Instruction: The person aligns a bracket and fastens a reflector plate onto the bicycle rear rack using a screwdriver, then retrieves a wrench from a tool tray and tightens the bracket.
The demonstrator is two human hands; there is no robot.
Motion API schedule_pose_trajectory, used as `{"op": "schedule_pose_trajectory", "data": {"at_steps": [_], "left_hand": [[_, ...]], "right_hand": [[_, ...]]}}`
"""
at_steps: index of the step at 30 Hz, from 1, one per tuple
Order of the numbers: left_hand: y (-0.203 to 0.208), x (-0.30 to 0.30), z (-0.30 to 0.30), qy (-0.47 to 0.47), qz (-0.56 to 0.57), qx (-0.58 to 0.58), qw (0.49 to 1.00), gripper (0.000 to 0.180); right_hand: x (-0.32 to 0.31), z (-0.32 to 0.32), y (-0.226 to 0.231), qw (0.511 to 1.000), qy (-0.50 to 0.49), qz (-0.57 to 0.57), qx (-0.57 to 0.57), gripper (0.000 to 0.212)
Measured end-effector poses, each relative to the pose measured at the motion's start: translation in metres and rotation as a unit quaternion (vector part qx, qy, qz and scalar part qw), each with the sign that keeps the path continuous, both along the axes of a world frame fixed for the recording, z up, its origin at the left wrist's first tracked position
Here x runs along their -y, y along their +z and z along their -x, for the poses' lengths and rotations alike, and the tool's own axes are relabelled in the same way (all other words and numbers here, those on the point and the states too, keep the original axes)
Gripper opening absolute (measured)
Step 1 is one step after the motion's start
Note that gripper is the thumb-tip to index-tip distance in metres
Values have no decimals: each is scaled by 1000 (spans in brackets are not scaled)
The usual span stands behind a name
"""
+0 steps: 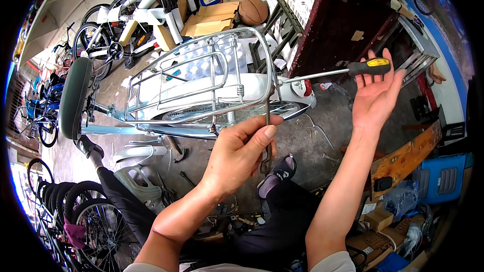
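My left hand [242, 153] is closed around a thin dark metal wrench [265, 158], whose upper end reaches the rear of a chrome luggage rack [222, 88]. My right hand [375, 95] is palm up with fingers stretched out. Across those fingers lies the black and yellow handle of a screwdriver [327, 74]; its shaft points left to the joint of rack and white rear mudguard [252, 83]. The rack belongs to a light blue bicycle [108, 130] with a dark saddle [75, 98]. The tool tips' exact contact is too small to make out.
A hammer [177, 150], a loose white mudguard [143, 152] and a small spanner [330, 158] lie on the floor. Behind the rack are wrapped plastic bottles [201, 60], cardboard and a basketball [253, 11]. A dark red cabinet [348, 25] stands right; a wooden board [408, 156] lies below.
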State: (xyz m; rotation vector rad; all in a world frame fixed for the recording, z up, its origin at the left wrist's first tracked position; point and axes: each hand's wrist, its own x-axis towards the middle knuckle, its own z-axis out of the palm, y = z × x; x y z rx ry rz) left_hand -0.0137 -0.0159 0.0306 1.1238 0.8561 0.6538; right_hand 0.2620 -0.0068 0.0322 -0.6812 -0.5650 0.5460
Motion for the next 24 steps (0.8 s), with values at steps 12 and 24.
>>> {"op": "schedule_pose_trajectory", "data": {"at_steps": [12,24], "left_hand": [[6,-1,0,-5,5,-6,1000,37],[-81,-28,-43,49,-175,-63,981,21]], "right_hand": [[-2,-1,-1,999,-36,29,-2,50],[-2,1,-3,996,-45,63,45,44]]}}
